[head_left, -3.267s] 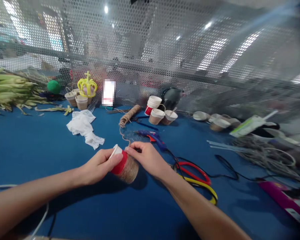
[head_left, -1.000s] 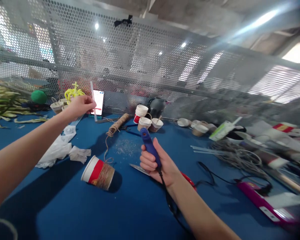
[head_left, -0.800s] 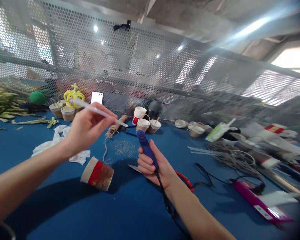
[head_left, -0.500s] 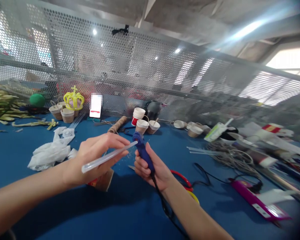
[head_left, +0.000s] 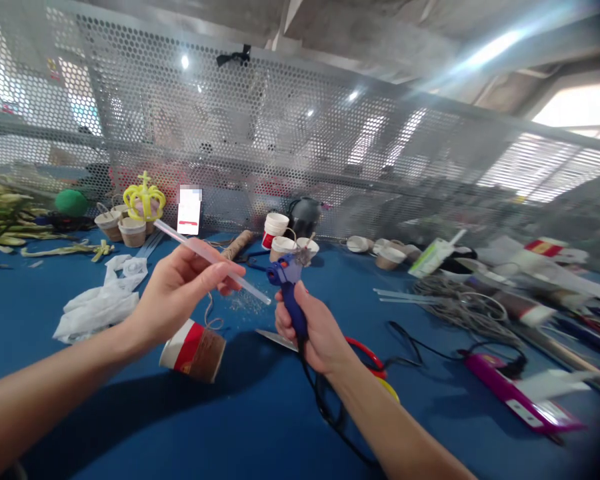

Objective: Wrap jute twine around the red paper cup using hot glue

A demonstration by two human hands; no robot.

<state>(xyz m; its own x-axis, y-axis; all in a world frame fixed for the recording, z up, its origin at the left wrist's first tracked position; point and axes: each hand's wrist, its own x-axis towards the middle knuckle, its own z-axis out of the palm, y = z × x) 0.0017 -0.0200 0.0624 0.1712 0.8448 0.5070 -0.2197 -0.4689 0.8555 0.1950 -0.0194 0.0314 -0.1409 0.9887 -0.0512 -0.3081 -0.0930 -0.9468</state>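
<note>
My left hand (head_left: 183, 283) pinches a translucent glue stick (head_left: 215, 260) between thumb and fingers. The stick slants down to the right, its lower end apart from the blue hot glue gun (head_left: 294, 310). Wrapped round the gun's handle is my right hand (head_left: 313, 330); the nozzle points up and away, and a black cord trails down. On the table below my left hand, a paper cup (head_left: 193, 351) lies on its side, partly covered in brown twine. Scissors (head_left: 279, 339) with red and yellow handles lie partly hidden under my right forearm.
Several twine-wrapped cups (head_left: 133, 232) and a yellow crown (head_left: 145, 200) stand at the back left, near a phone (head_left: 189, 212). White plastic (head_left: 97, 307) lies left. A purple power strip (head_left: 523, 393) and tangled cord (head_left: 455, 307) lie right. A perforated metal screen (head_left: 280, 133) borders the table.
The glue stick has come away from the glue gun's rear and swung round in my left hand, its far end now pointing up-left. The gun has tilted slightly, and the lying cup shows more.
</note>
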